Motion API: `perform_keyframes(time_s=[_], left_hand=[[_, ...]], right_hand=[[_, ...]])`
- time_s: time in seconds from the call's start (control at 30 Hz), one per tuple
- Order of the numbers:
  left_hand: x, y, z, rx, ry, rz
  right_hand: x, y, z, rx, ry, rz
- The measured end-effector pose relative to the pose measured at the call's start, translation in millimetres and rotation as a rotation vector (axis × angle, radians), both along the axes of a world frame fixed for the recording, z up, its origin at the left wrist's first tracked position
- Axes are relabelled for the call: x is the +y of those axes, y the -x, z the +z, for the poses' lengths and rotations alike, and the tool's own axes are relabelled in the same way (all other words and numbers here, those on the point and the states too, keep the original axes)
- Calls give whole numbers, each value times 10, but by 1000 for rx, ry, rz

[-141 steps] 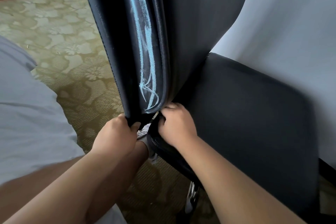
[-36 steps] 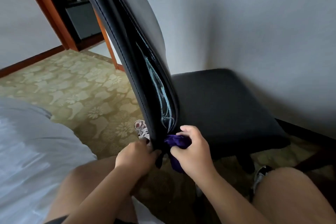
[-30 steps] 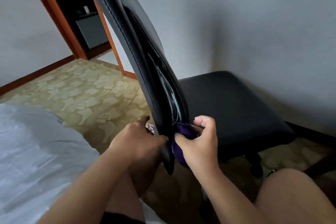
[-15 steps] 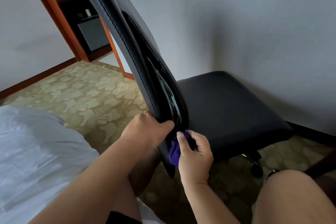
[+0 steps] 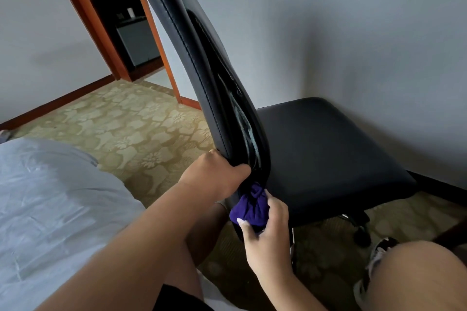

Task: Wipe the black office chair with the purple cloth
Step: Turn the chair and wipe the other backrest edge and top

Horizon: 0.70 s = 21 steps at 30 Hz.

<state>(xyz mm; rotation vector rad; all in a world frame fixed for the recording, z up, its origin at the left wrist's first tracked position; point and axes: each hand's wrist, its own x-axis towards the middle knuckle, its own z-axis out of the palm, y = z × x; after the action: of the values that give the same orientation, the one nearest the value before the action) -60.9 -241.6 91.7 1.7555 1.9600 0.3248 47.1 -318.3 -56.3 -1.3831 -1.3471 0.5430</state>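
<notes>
The black office chair [image 5: 316,149] stands in front of me, its tall backrest seen edge-on and its seat to the right. Pale blue chalk-like streaks [image 5: 249,131] run down the backrest's side edge near the bottom. My left hand [image 5: 214,174] grips the lower back edge of the backrest. Just below it, my right hand [image 5: 265,235] holds the bunched purple cloth [image 5: 250,206] against the bottom corner of the backrest.
A white bed sheet [image 5: 50,204] lies at my left. Patterned yellowish carpet [image 5: 131,121] covers the floor. A grey wall is close behind the chair. A wooden cabinet [image 5: 118,20] stands at the back. My knee [image 5: 417,278] and a shoe [image 5: 379,257] are at lower right.
My right hand with the cloth has slid down from the streaked edge to the bottom corner of the backrest. My left hand has shifted up to clamp the backrest's edge.
</notes>
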Motion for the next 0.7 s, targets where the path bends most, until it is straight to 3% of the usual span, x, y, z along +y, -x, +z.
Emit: perform_keyframes(time_s=[0.2,0.4,0.47,0.53,0.57,0.7], left_hand=[[-33,-48,-21,90,-74,-26],[7,-69,-27,76,53,-35],[-18,-73,-11,88,68,-55],[-67,-62,-3,169,-7,-103],[-94,-61,7,122,-75,-104],[-105,-21,49,124,-58,-187]], right_hand=[[46,-57,-32,78,103,8],[149,29,393,178,-152,20],[165,13,380,4,-160,-1],[146,-27,247,-196,-139,-16],[135,-37,152,-266,-118,-19],[64,-40,-250,-419,144,-27]])
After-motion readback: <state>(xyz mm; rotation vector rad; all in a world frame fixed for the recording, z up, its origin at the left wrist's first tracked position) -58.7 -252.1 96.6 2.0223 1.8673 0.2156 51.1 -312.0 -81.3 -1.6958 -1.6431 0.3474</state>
